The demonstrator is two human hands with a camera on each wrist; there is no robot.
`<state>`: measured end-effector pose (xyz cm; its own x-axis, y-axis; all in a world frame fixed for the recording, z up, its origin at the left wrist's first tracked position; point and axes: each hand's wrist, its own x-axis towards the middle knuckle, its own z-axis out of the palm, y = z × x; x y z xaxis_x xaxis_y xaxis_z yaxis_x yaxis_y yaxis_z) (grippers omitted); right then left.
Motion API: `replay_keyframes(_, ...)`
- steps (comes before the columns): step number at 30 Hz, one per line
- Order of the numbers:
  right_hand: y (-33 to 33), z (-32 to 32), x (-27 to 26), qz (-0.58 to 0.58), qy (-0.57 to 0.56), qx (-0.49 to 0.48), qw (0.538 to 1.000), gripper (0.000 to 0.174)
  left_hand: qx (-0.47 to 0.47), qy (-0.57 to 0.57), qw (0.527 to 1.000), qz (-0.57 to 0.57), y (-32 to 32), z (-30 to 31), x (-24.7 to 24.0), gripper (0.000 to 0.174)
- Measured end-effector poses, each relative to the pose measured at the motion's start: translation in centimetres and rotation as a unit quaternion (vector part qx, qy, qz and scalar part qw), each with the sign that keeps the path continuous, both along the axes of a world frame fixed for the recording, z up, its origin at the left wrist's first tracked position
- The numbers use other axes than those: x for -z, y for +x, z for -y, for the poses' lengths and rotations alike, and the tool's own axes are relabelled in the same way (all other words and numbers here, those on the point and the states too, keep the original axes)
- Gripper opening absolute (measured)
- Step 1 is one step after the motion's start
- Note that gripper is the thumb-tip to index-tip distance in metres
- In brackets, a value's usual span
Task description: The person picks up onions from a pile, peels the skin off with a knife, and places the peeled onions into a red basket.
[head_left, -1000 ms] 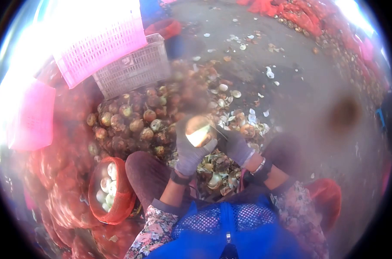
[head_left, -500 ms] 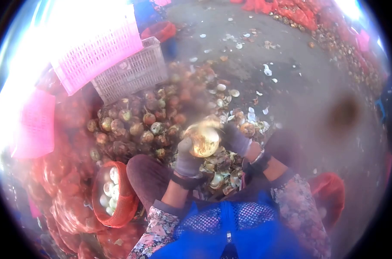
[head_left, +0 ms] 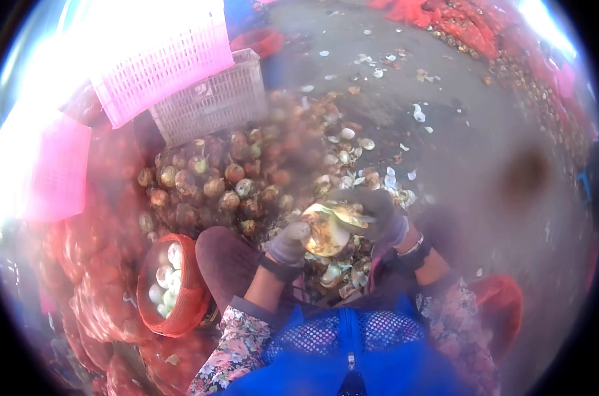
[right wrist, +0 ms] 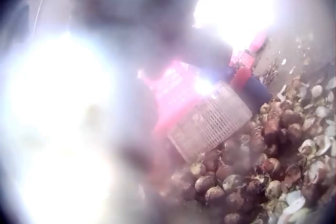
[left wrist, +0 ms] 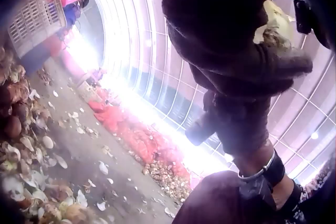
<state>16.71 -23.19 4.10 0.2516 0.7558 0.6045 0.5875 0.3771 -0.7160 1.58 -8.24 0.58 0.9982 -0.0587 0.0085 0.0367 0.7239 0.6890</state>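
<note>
Between the two gloved hands in the head view is a partly peeled onion (head_left: 326,236), brown on one side and pale where bare. My left hand (head_left: 289,244) grips it from the left, thumb on its side. A loosened flap of onion skin (head_left: 347,214) stands off the top, pinched by my right hand (head_left: 381,216). In the left wrist view the dark left glove (left wrist: 220,40) fills the upper middle and hides most of the onion; the right hand (left wrist: 244,124) shows behind it. Glare and blur cover the right wrist view's left half.
Unpeeled onions (head_left: 213,188) lie heaped ahead, with scattered skins (head_left: 342,158) beside them. A red-rimmed basket (head_left: 192,300) of peeled white onions stands by the left knee. Behind the heap are a white crate (head_left: 210,99) and a pink crate (head_left: 167,66). Red net sacks (head_left: 101,290) lie left.
The onion has turned in the left hand and shifted slightly right. The right hand has moved up to its top, where a skin flap now lifts away.
</note>
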Motion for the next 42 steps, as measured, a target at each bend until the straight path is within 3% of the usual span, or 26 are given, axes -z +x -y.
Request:
replay_keyframes(3,0.6,1.1,0.0,0.060,-0.072,0.030,0.995,0.048,-0.070,0.095,0.992,-0.036,0.3,0.4,-1.2,0.088)
replay_keyframes(4,0.5,1.2,-0.8,0.106,-0.062,0.071,0.990,0.044,-0.109,0.123,0.985,-0.046,0.4,0.8,-2.7,0.076)
replay_keyframes(7,0.9,1.3,0.0,0.136,-0.084,0.088,0.983,0.035,-0.091,0.308,0.941,-0.111,0.7,-0.1,-2.9,0.083)
replay_keyframes(9,1.5,1.2,1.8,-0.015,-0.066,0.133,0.989,0.034,-0.150,0.452,0.877,-0.069,1.3,0.2,-0.8,0.073)
replay_keyframes(10,2.0,1.1,2.3,-0.152,-0.059,0.137,0.977,0.029,-0.183,0.493,0.850,-0.040,1.5,0.8,0.0,0.073)
replay_keyframes(11,2.6,0.9,2.8,-0.300,-0.025,0.140,0.943,0.026,-0.217,0.530,0.819,-0.010,1.7,1.2,0.4,0.072)
replay_keyframes(12,2.9,0.7,2.7,-0.430,0.027,0.151,0.890,0.027,-0.206,0.423,0.882,-0.026,1.5,2.0,-1.9,0.070)
replay_keyframes(13,3.9,1.2,2.0,-0.721,-0.025,0.100,0.685,0.027,-0.223,0.424,0.878,-0.019,1.6,2.0,-1.9,0.069)
replay_keyframes(15,3.5,1.1,1.0,-0.671,-0.022,0.130,0.729,0.026,-0.260,0.426,0.866,-0.006,1.7,1.8,-1.9,0.068)
replay_keyframes(16,4.0,1.0,2.3,-0.558,-0.076,0.141,0.814,0.025,-0.295,0.470,0.832,-0.014,1.9,1.8,-1.7,0.066)
replay_keyframes(17,4.5,0.8,3.5,-0.433,-0.118,0.164,0.878,0.025,-0.302,0.467,0.831,-0.015,1.9,1.5,-1.5,0.066)
replay_keyframes(18,4.8,-0.2,4.0,-0.190,-0.205,0.174,0.944,0.024,-0.308,0.465,0.830,-0.016,1.9,1.3,-1.3,0.066)
replay_keyframes(19,3.9,0.0,4.7,-0.149,-0.197,0.193,0.950,0.030,-0.313,0.463,0.829,-0.018,1.9,1.1,-1.2,0.066)
replay_keyframes(21,0.8,0.0,3.7,-0.066,-0.180,0.237,0.952,0.062,-0.335,0.500,0.797,-0.041,2.0,1.3,-1.1,0.065)
replay_keyframes(23,-0.5,-0.2,5.6,0.109,-0.222,0.247,0.937,0.070,-0.349,0.531,0.771,-0.040,2.2,1.1,-0.4,0.065)
replay_keyframes(25,-1.2,-1.3,6.5,0.156,-0.196,0.258,0.933,0.064,-0.357,0.541,0.761,-0.032,2.0,1.0,0.3,0.065)
replay_keyframes(27,-1.7,-1.5,6.8,0.156,-0.239,0.281,0.916,0.059,-0.360,0.554,0.750,-0.030,2.0,1.2,0.7,0.065)
replay_keyframes(30,-1.2,-2.0,7.9,0.128,-0.188,0.296,0.928,0.049,-0.363,0.570,0.737,-0.025,2.2,1.7,0.8,0.066)
replay_keyframes(36,-0.8,-2.0,6.7,0.015,-0.253,0.258,0.933,0.040,-0.352,0.594,0.724,-0.011,2.1,1.8,-0.1,0.066)
replay_keyframes(39,2.1,-2.1,9.2,-0.026,-0.172,0.204,0.963,0.038,-0.345,0.706,0.615,0.069,2.0,1.7,-0.5,0.065)
replay_keyframes(40,1.6,-1.7,7.4,-0.032,-0.257,0.217,0.941,0.043,-0.343,0.689,0.636,0.058,2.0,1.8,-0.2,0.067)
replay_keyframes(42,0.7,-0.4,3.8,-0.132,-0.262,0.168,0.941,0.049,-0.347,0.632,0.692,0.045,2.0,1.6,-0.2,0.068)
